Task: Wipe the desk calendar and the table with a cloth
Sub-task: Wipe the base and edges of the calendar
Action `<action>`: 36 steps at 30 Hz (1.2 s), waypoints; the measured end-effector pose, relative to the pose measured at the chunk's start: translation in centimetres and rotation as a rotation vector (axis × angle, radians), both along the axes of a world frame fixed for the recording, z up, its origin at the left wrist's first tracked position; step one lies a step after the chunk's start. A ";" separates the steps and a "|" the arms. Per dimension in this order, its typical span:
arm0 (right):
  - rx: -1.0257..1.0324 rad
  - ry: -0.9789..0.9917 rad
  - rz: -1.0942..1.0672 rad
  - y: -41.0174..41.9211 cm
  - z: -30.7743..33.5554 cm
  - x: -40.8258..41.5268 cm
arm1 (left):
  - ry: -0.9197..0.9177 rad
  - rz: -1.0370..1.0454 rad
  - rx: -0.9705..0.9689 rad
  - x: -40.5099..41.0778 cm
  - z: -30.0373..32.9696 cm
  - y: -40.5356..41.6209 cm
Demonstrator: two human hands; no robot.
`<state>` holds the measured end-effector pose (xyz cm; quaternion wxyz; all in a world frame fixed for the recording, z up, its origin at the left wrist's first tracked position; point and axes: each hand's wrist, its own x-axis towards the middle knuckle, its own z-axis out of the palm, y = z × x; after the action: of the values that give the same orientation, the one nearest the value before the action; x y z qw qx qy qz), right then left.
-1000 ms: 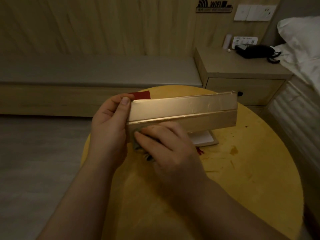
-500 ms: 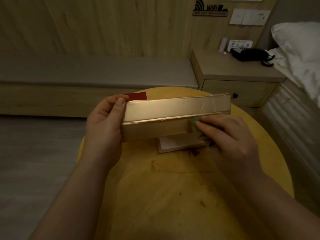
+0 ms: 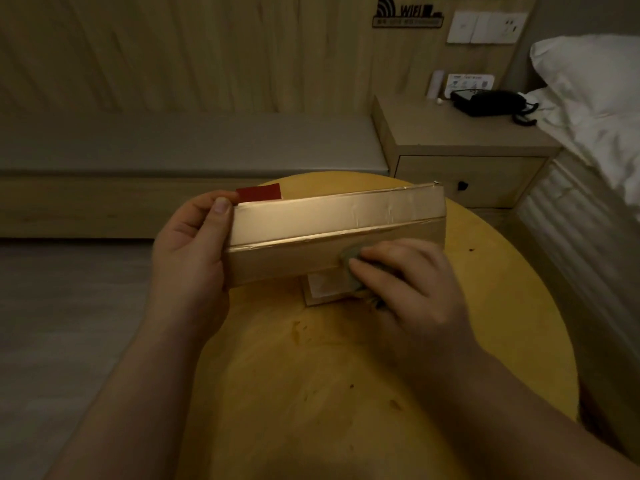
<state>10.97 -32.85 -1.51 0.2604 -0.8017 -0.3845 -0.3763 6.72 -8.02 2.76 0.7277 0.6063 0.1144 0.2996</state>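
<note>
The desk calendar (image 3: 332,220), a long gold-brown cardboard stand with a red page corner showing at its top left, is held above the round yellow wooden table (image 3: 346,393). My left hand (image 3: 188,251) grips its left end, thumb on the front face. My right hand (image 3: 401,282) presses a small grey cloth (image 3: 349,256) against the lower right part of the calendar's front. Most of the cloth is hidden under my fingers.
A small white-topped box or card (image 3: 322,289) lies on the table under the calendar. Dark stains dot the tabletop. A bedside cabinet (image 3: 460,147) with a black telephone (image 3: 491,102) stands behind, a bed with a white pillow (image 3: 588,74) at right, and a grey bench (image 3: 173,143) at left.
My right hand with the cloth slid from the calendar's lower left to its lower right, then back a little toward the middle. My left hand kept its grip.
</note>
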 end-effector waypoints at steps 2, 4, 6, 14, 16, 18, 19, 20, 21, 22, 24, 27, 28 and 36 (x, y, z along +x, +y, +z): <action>0.005 -0.004 0.068 2.7 0.1 -1.0 | -0.014 -0.003 -0.003 0.0 0.0 -0.1; 0.013 0.002 0.126 5.3 0.3 -2.1 | -0.029 -0.003 0.001 0.0 -0.1 -0.3; 0.013 0.017 0.158 7.5 0.7 -3.0 | -0.043 -0.005 -0.004 0.0 0.0 -0.4; -0.018 -0.016 0.129 6.4 1.0 -2.5 | -0.035 0.006 0.009 -0.1 0.0 -0.1; -0.024 -0.026 0.071 3.8 0.8 -1.5 | -0.007 0.006 0.011 -0.1 -0.1 0.0; -0.034 -0.020 0.005 0.8 0.7 -0.4 | 0.010 0.001 0.004 -0.2 -0.1 0.2; -0.032 -0.013 -0.027 -0.7 0.7 0.1 | 0.011 -0.002 0.003 -0.2 -0.1 0.2; -0.027 -0.009 -0.065 -2.2 0.6 0.6 | 0.011 -0.001 0.003 -0.1 -0.1 0.2; -0.022 -0.005 -0.111 -3.6 0.5 1.1 | 0.011 0.003 0.004 -0.1 -0.1 0.2; -0.019 0.003 -0.154 -4.7 0.6 1.5 | 0.010 0.005 0.004 0.0 -0.1 0.1; -0.020 0.020 -0.206 -6.0 0.9 1.9 | 0.010 0.005 0.002 0.0 0.0 0.0; -0.064 0.071 -0.158 -6.7 1.9 1.9 | 0.015 0.007 0.017 -0.2 0.0 0.1; -0.018 0.155 -0.130 -6.7 2.5 1.7 | 0.025 0.004 0.027 -0.3 0.0 0.1; 0.728 1.709 -0.222 -6.2 9.5 9.1 | 0.083 -0.004 0.040 -1.0 -0.2 0.3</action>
<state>20.04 -39.02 8.02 0.6525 -0.7075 0.1576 0.2209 5.77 -7.71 2.54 0.7108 0.6328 0.1371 0.2748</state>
